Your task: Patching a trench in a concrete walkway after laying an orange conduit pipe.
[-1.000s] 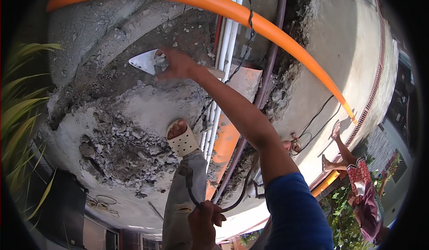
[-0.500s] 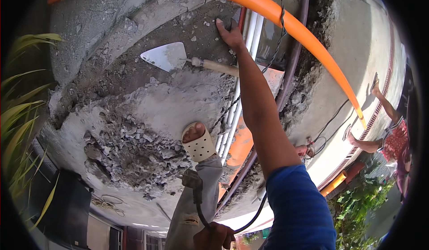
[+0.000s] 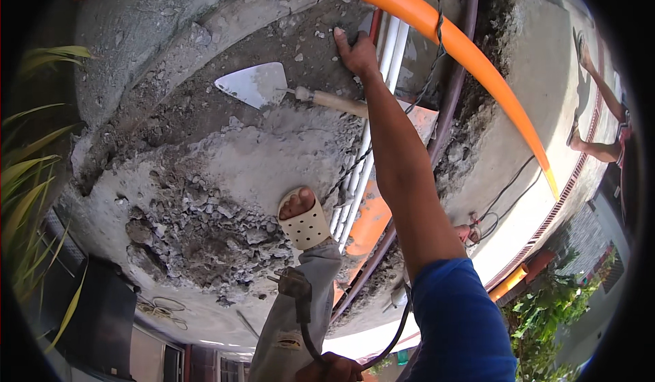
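At the bottom edge my left hand point(image 3: 334, 368) is closed around a black power cord point(image 3: 308, 334). Its two-pin plug point(image 3: 293, 285) sticks up above the hand, in front of my grey trouser leg. My right arm, in a blue sleeve, reaches forward across the picture. At its end my right hand point(image 3: 358, 55) rests beside the white pipes point(image 3: 390, 54), with thumb and forefinger apart; the other fingers are largely hidden. A trowel point(image 3: 254, 85) with a wooden handle lies on the dirt, its handle end by my right forearm.
An orange corrugated-looking hose point(image 3: 471, 47) arches over the top, with a twisted black wire point(image 3: 437, 37) around it. Concrete rubble point(image 3: 211, 238) is heaped left of my sandalled foot point(image 3: 300, 218). A purple-grey pipe point(image 3: 450, 102) runs beside the white pipes. Another person's legs point(image 3: 592, 102) show at far right.
The other person at the right has moved farther toward the picture's edge. My left hand and the plug have dropped slightly. My right hand stays beside the pipes.
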Tool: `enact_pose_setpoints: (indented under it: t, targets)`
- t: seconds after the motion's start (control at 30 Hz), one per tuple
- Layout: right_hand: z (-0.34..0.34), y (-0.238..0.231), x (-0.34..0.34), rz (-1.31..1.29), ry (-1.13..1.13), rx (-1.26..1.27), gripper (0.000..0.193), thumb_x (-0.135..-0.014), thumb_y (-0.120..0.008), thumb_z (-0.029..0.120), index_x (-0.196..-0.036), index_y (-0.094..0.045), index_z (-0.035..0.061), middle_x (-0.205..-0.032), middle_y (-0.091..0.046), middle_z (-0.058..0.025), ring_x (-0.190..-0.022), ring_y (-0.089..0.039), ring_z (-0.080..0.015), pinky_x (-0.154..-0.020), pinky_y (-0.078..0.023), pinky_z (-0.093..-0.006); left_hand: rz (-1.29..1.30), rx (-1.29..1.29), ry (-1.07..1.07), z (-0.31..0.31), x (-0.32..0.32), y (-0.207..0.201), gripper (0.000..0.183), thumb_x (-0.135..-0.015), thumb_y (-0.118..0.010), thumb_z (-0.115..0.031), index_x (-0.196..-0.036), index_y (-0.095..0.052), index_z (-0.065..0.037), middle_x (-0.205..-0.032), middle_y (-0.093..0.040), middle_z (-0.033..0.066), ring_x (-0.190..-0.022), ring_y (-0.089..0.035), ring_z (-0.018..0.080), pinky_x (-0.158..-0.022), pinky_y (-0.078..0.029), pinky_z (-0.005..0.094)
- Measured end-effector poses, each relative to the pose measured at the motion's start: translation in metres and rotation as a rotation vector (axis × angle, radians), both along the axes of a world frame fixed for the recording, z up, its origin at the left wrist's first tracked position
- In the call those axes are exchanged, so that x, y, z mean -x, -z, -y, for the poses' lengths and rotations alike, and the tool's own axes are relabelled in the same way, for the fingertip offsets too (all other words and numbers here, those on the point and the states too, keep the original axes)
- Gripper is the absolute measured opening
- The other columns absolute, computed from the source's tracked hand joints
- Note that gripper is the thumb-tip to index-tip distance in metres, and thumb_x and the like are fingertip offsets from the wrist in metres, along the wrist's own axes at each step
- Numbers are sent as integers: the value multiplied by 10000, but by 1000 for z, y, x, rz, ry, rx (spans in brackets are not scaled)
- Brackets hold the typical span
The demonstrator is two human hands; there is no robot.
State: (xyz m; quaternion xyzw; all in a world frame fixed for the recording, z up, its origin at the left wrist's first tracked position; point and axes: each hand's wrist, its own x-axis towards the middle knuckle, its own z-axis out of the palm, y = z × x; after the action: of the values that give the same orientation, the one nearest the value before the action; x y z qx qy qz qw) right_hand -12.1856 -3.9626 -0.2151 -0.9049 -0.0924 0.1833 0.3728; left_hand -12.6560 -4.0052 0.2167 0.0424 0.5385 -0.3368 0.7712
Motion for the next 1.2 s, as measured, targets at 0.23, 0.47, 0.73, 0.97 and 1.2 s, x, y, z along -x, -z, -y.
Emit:
enact_pose_setpoints:
  t: [0.23, 0.47, 0.73, 0.97, 1.2]
  targets:
    - [-8, -1, 7, -35, -2, 163, 724, -810, -515, 586, -1049, -482, -96, -972, -569, -344, -975, -547, -465, -852, -434, -452, -59, -178, 45, -24, -75, -19, 293, -876, -515, -198, -756, -600, 56, -588, -556, 79, -527, -520, 105, -537, -430, 264]
    - [-26, -31, 17, -82, -81, 281, 385, -928, -391, 315, -1116, -454, -15, -1082, -525, -332, -977, -538, -471, -851, -438, -495, -138, -405, 99, -66, -172, -44, 316, -898, -517, -247, -796, -595, 42, -561, -506, 38, -529, -469, 83, -521, -377, 254]
    - [-52, -130, 150, -126, -560, -79, 252, -797, -524, 41, -1041, -545, -20, -976, -546, -262, -895, -549, -397, -786, -445, -437, -30, -525, 197, -9, -149, -22, 321, -950, -455, -232, -798, -581, 21, -519, -477, 22, -468, -456, 77, -490, -408, 242]
    - [-12, -130, 118, -99, -452, 132, 255, -801, -557, 166, -988, -566, -7, -975, -558, -192, -925, -541, -373, -843, -421, -473, 13, -582, 328, 30, -152, -14, 349, -939, -477, -288, -778, -572, 6, -506, -488, 20, -442, -465, 66, -431, -362, 230]
    - [54, -77, 103, 145, -576, 778, 224, -836, -461, 167, -956, -613, 54, -905, -576, -146, -881, -539, -359, -681, -360, -633, 31, -581, 301, 62, -153, -10, 323, -932, -487, -268, -767, -569, -3, -494, -470, -5, -435, -459, 61, -424, -345, 233]
